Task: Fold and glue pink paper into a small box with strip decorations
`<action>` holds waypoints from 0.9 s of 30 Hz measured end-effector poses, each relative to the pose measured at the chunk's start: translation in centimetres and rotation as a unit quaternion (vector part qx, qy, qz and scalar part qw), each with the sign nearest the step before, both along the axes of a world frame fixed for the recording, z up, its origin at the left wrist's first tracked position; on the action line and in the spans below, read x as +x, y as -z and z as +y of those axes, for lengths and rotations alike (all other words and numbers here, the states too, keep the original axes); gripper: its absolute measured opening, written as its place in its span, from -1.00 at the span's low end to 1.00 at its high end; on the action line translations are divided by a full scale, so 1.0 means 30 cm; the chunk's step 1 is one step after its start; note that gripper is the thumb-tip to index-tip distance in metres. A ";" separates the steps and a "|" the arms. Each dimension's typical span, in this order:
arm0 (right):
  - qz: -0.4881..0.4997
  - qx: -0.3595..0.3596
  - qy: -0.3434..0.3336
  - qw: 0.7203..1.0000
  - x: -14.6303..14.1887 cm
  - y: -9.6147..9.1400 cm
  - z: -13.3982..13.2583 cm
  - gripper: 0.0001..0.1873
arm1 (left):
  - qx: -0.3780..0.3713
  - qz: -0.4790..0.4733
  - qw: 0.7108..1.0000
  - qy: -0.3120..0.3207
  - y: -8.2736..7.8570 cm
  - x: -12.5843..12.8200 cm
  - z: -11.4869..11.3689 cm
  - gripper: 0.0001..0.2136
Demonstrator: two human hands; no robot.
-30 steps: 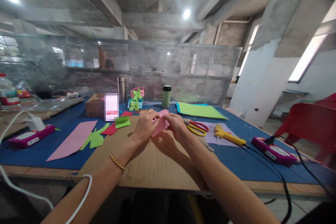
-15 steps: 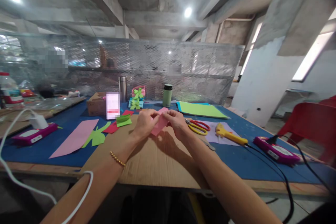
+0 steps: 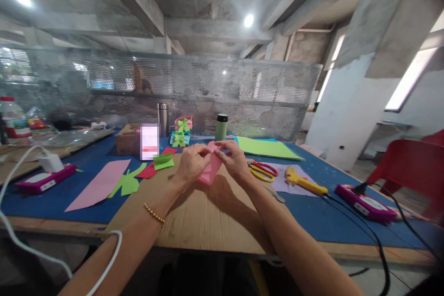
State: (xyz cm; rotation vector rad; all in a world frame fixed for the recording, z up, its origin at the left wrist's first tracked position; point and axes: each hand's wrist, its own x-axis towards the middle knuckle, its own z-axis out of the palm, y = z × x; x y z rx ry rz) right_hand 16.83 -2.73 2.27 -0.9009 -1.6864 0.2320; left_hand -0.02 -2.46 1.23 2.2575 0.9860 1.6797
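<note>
Both my hands meet above a brown cardboard sheet (image 3: 204, 217) on the blue table. My left hand (image 3: 191, 164) and my right hand (image 3: 235, 161) pinch the top of a folded pink paper piece (image 3: 210, 171), which hangs down between them just above the cardboard. Fingers of both hands are closed on its upper edge. A gold bead bracelet sits on my left wrist.
Red-and-yellow scissors (image 3: 261, 169) and a yellow glue gun (image 3: 302, 180) lie to the right. Pink strip (image 3: 99, 185), green and red scraps (image 3: 138, 173) lie left. Magenta devices (image 3: 43, 178) (image 3: 364, 196) flank both sides. A green sheet (image 3: 265, 148), flasks and a box stand behind.
My hands have lifted slightly and turned the pink paper, so it now hangs lower between them with a longer flap showing. The view has shifted a little.
</note>
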 end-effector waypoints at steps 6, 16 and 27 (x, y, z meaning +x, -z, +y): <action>-0.053 0.034 -0.037 0.997 0.008 -0.018 -0.012 -0.90 | -0.018 -0.024 0.999 0.022 -0.015 0.002 -0.022 -0.93; -0.114 0.120 0.054 0.985 -0.029 -0.054 -0.062 -0.88 | -0.078 -0.092 0.988 0.101 -0.046 -0.014 -0.034 -0.84; 0.184 -0.127 -0.032 0.974 0.073 -0.098 -0.055 -0.46 | -0.310 -0.354 0.853 0.226 -0.049 -0.037 0.008 -0.74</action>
